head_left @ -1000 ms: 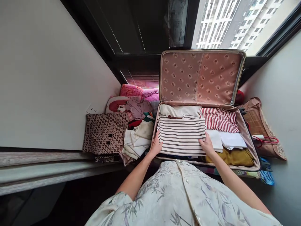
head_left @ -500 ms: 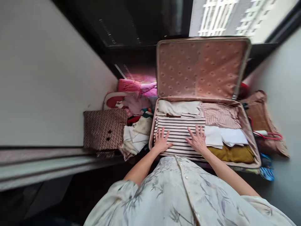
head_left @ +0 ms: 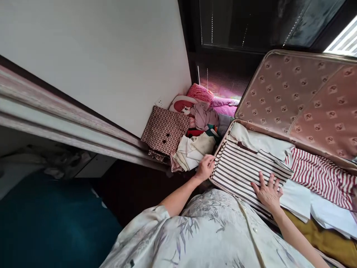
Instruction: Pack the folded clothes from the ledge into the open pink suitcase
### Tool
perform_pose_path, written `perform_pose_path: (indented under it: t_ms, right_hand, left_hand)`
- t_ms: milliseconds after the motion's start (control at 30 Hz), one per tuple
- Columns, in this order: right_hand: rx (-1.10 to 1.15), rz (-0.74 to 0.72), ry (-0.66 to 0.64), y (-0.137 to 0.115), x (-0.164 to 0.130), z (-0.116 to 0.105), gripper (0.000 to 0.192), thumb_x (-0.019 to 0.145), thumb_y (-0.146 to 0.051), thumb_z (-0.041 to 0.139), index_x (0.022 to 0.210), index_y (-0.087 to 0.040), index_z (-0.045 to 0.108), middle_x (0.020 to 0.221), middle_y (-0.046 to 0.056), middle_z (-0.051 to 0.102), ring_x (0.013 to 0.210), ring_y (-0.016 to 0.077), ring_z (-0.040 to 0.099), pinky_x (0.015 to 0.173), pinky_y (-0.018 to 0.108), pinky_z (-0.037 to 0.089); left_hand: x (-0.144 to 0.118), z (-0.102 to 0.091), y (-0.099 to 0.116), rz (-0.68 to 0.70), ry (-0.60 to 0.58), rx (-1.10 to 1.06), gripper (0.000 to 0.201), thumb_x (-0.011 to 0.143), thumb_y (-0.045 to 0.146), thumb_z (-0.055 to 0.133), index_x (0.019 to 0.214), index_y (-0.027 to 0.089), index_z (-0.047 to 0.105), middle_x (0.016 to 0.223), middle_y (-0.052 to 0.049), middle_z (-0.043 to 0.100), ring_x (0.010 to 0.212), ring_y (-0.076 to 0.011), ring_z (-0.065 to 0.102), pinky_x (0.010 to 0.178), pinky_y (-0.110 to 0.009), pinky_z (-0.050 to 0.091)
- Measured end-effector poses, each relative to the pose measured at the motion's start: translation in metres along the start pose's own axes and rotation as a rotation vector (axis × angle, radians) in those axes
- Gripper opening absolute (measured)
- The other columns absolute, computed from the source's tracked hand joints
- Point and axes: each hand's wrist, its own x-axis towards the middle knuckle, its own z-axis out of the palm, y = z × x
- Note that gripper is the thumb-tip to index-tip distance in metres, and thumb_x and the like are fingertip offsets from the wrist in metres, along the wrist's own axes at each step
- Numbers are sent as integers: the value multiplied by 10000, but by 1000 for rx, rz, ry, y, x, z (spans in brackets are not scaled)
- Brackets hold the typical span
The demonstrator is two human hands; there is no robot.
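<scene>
An open suitcase (head_left: 295, 93) with a pink patterned lining lies on the right, packed with folded clothes. A folded black-and-white striped garment (head_left: 240, 167) lies on top at its near left corner. My right hand (head_left: 268, 191) rests flat on this garment, fingers spread. My left hand (head_left: 205, 167) is at the suitcase's left edge, fingers curled by the striped garment's corner and beside a cream cloth pile (head_left: 191, 150). A red-and-white striped garment (head_left: 320, 176), white folded pieces (head_left: 315, 206) and a mustard one (head_left: 320, 238) fill the remaining space in the case.
Left of the suitcase, against a white wall (head_left: 111, 56), sit a brown patterned bag (head_left: 164, 130), pink cushions (head_left: 199, 93) and mauve clothes (head_left: 203, 115). A grey ledge (head_left: 55, 123) runs along the left. Dark window panels (head_left: 251, 26) stand behind. A dark teal surface (head_left: 50, 223) lies lower left.
The view has swung left. My left hand slid off the striped garment to the suitcase's left edge; my right hand stays flat on the garment.
</scene>
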Motion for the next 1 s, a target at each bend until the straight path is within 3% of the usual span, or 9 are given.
perform_pose_path:
  t_ms: [67,133,200,300,433,567,667,833,1000]
  right_hand:
    - [-4,7,15,-4,-1,-4,741,1014,-665,263,1664,-308,279,1711,211,184,1553,451,179,1107,693,285]
    - [-8,17,29,-8,-3,-10,733,1017,-643,276,1661,-294,280,1684,234,231,1540,453,211,1083,695,307]
    - [-13,24,38,-15,-4,-18,720,1022,-611,285,1651,-261,301,1645,258,289,1518,449,260,1062,688,331]
    - [-20,-9,56,-33,0,-34,653,1034,-521,285,1583,-195,422,1583,268,384,1466,444,341,1032,654,373]
    - [26,-185,160,-81,13,-59,533,1015,-399,374,1468,-175,542,1515,237,484,1341,429,446,947,578,434]
    - [161,-445,252,-145,23,-78,415,994,-307,452,1365,-197,601,1399,191,584,1180,364,522,878,492,469]
    - [259,-592,258,-181,25,-82,380,986,-254,474,1337,-199,607,1332,171,613,1113,329,539,886,480,485]
    - [392,-750,142,-208,24,-78,402,954,-165,475,1327,-202,617,1201,147,640,1061,290,575,921,464,529]
    - [435,-760,48,-220,32,-76,374,945,-144,472,1268,-192,654,1152,140,665,1030,275,619,903,437,570]
  left_hand:
    - [-10,-31,-27,-337,240,16,234,956,204,571,1150,174,698,1113,-120,722,994,-194,717,870,-319,586]
    - [-19,-54,-54,-615,317,75,166,905,161,629,1053,149,703,937,-87,727,861,-188,724,820,-312,581]
    - [-22,-65,-75,-730,303,106,129,861,127,671,984,140,708,815,-53,702,800,-196,717,816,-332,574]
    - [-15,-65,-89,-757,272,129,165,827,114,714,989,142,721,820,-48,691,843,-223,709,864,-371,560]
    - [0,-64,-87,-621,241,248,421,807,121,761,1218,185,702,1207,-120,663,1194,-287,608,1076,-423,452]
    - [11,-71,-85,-278,-4,498,419,937,129,589,1321,269,680,1468,-121,542,1315,-324,495,1116,-480,383]
    - [24,-77,-90,-155,-178,578,401,1010,148,431,1254,278,721,1600,-75,453,1419,-333,406,1150,-512,338]
    - [59,-90,-96,-83,-311,703,432,1022,163,387,1266,267,728,1661,-58,389,1504,-339,301,1205,-571,240]
    - [93,-110,-96,-43,-305,677,385,1000,159,433,1143,228,785,1610,-69,442,1459,-358,322,1155,-560,298]
